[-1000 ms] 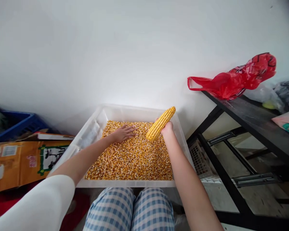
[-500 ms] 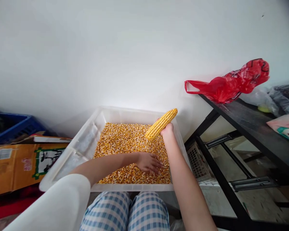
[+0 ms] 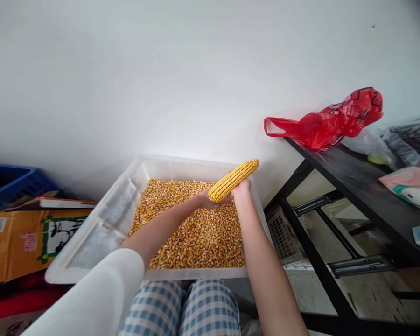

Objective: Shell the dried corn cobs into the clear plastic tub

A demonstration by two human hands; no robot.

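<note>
Both hands meet at one corn cob held above the bin. The right hand is closed around the cob's middle from below, tilting it so its far tip points up and to the right; the left hand cups the lower end, fingers curled against it, though how firmly cannot be told. Held there, the cob sits directly over the loose kernels filling the clear plastic bin, which rests in front of the person's checked knees, so anything shed would land inside. Beside the bin stand a cardboard box and a black table bearing a red plastic bag.
</note>
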